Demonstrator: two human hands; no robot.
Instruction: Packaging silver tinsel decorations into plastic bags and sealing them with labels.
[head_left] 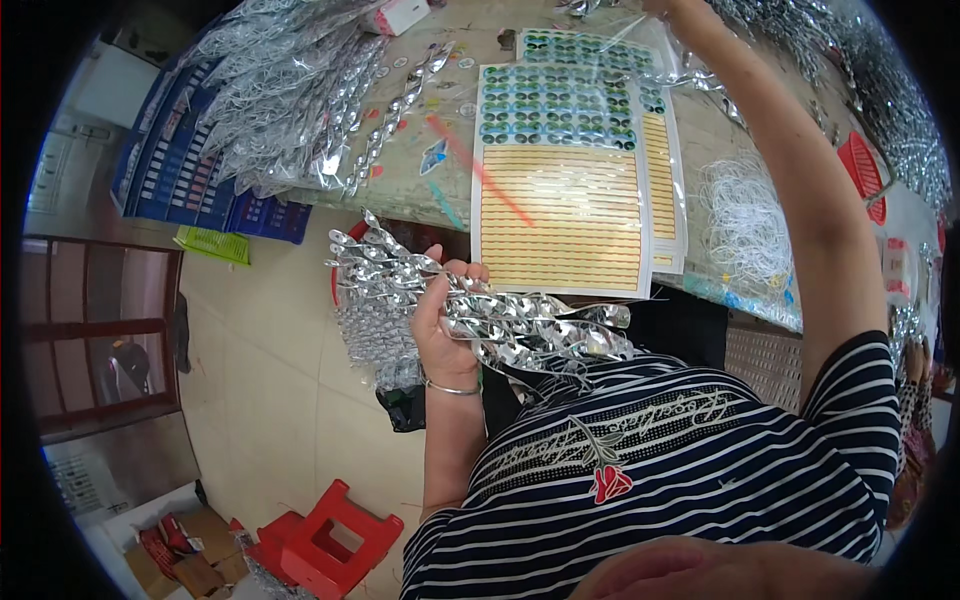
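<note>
1 left hand [436, 322] curled around twisted silver strips [545, 325], right hand [674, 6] partly visible, grip unclear

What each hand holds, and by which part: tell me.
The left hand grips a bundle of twisted silver strips partway along its length. The right hand, cut off at the top, cannot be judged.

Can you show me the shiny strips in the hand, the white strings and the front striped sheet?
Shiny strips [545, 325]: head view, middle of the held bunch.
White strings [745, 225]: head view, middle of the pile.
Front sheet [560, 190]: head view, its yellow-striped part.
</note>
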